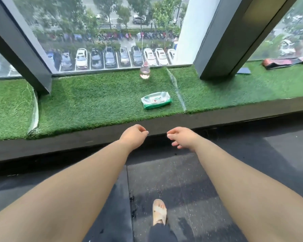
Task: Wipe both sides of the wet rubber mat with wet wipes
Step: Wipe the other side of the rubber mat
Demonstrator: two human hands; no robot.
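The rubber mat (164,180) lies flat on the floor below both hands, with wet patches showing. It is judged heavy, floppy and slick: lift it at its left seam edge. The turfed ledge (94,102) bounds the far side; open floor lies to the right. The wet wipes pack (156,100), light and soft, rests on the ledge. On the left hand (134,137) and right hand (181,137) the fingers are loosely curled, holding nothing.
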